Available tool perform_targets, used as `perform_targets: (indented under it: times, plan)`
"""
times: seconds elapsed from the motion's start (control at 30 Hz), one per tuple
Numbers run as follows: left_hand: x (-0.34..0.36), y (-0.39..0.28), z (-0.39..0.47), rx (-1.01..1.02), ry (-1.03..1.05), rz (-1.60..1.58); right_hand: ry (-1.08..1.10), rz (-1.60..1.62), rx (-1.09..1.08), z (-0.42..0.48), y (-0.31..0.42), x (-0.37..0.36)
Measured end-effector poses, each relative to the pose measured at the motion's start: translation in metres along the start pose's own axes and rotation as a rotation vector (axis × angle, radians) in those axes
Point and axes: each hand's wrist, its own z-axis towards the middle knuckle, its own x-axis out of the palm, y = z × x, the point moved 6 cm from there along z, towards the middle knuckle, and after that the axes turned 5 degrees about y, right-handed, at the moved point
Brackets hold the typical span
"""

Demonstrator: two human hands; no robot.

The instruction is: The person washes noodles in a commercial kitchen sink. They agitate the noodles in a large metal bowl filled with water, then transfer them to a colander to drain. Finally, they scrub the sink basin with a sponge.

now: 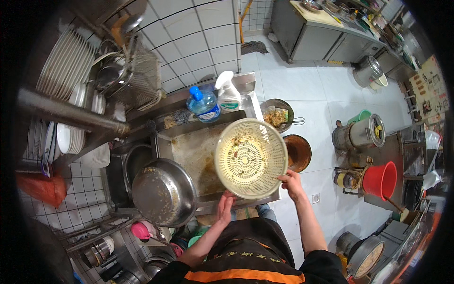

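Observation:
A cream plastic colander with scraps of food stuck to its bottom is held over the right part of a steel sink. My right hand grips its rim at the lower right. On the near side, my left hand supports the rim, its fingertips partly hidden behind the colander. Murky brownish water fills the sink basin below. To the left, a large steel bowl lies bottom up across the sink's edge, food specks on its outside.
A blue-capped bottle and a white spray bottle stand on the sink's back ledge. Beyond its right end are a bin with food scraps and a brown bucket. Plates fill the left rack; a red bucket stands right.

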Motion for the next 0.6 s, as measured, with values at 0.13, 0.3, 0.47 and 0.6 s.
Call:
perform_targets:
  times: [0.13,0.3,0.47,0.6]
  plan:
    - [-0.036,-0.008,0.017,0.137,-0.068,0.994,-0.041,0.151,-0.048,-0.004,-0.005,-0.094]
    - [-0.049,0.017,0.028,0.032,0.009,1.301,-0.292,0.345,-0.021,0.022,-0.058,-0.197]
    - [-0.039,0.013,0.032,0.203,-0.026,1.446,-0.636,0.472,0.173,0.094,-0.167,-0.269]
    - [-0.053,0.032,0.032,0.216,0.014,1.486,-0.776,0.571,0.195,0.162,-0.218,-0.275]
